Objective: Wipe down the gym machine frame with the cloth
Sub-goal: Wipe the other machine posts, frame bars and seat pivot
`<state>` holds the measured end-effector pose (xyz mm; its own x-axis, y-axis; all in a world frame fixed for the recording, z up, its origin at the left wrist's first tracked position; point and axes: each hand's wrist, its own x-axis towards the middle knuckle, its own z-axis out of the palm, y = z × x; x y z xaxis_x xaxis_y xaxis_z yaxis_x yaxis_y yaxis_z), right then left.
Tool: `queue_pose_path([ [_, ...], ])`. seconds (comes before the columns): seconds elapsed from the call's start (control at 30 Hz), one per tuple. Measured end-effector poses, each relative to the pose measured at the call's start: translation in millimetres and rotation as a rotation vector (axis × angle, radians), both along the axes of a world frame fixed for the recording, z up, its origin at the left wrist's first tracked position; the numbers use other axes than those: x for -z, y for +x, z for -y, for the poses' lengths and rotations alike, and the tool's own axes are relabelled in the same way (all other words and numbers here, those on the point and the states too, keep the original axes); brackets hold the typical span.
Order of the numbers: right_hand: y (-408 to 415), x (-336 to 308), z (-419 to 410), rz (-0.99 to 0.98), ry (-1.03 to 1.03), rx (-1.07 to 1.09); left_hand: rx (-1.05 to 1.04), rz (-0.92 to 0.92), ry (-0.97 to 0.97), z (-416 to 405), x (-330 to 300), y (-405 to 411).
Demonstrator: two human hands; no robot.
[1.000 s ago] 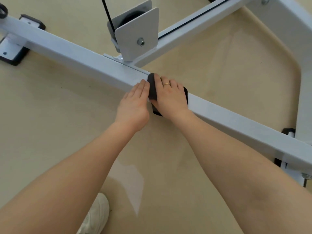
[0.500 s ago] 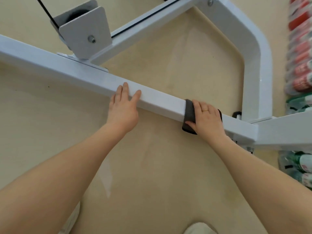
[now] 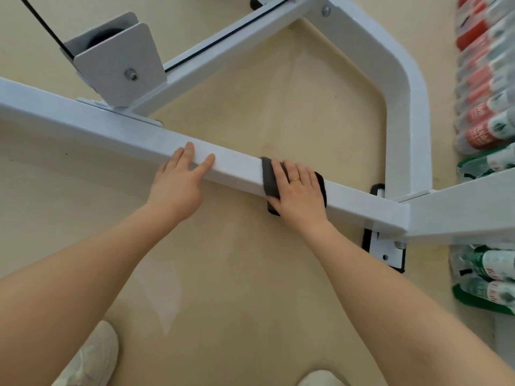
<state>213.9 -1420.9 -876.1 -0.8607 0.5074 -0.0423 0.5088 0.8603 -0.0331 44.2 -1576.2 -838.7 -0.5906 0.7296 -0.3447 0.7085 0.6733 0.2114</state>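
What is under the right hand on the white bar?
A dark cloth, draped over the white bar, lies under the right hand. The cloth's middle is covered.

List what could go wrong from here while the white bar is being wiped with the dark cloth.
1. The right hand presses the cloth flat on the frame bar near the welded joint; sliding further right could jam the fingers there.
2. The cloth drapes over the bar's near edge, so it could bunch or slip from under the palm.
3. The left hand rests on the bar in the cloth's path, so a return stroke could run into it.
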Motion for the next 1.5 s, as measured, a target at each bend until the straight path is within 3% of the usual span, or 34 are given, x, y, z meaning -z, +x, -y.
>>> queue_pose_path([
  [0.1,46.6,-0.3,-20.9,0.030,0.024,0.123,-0.020,0.022,0.045,1.7,3.4,0.9],
  [0.23,52.4,-1.4,-20.2,0.122,0.115,0.121,-0.061,0.063,0.097,1.8,6.4,-0.1],
  [0.53,-68.1,0.7,57.5,0.024,-0.076,-0.001,-0.109,0.222,0.225,15.2,3.3,-9.3],
  [0.73,-146.7,-6.1,87.8,0.126,-0.077,-0.143,-0.265,0.112,0.287,49.0,1.3,-16.3],
  [0.9,-140.2,-17.3,74.0,0.193,-0.117,-0.183,-0.251,0.086,0.261,77.6,-1.2,-50.9],
  [1.17,-126.7,-23.2,78.3,0.251,-0.083,-0.018,-0.362,0.062,0.166,90.1,0.7,-115.2],
  [1.37,-197.7,-18.1,126.3,0.227,-0.126,-0.001,-0.188,0.009,0.085,103.2,0.6,-150.7],
  [1.5,-201.5,-19.9,129.7,0.230,-0.140,0.004,-0.169,0.019,0.018,109.7,0.5,-176.2],
])
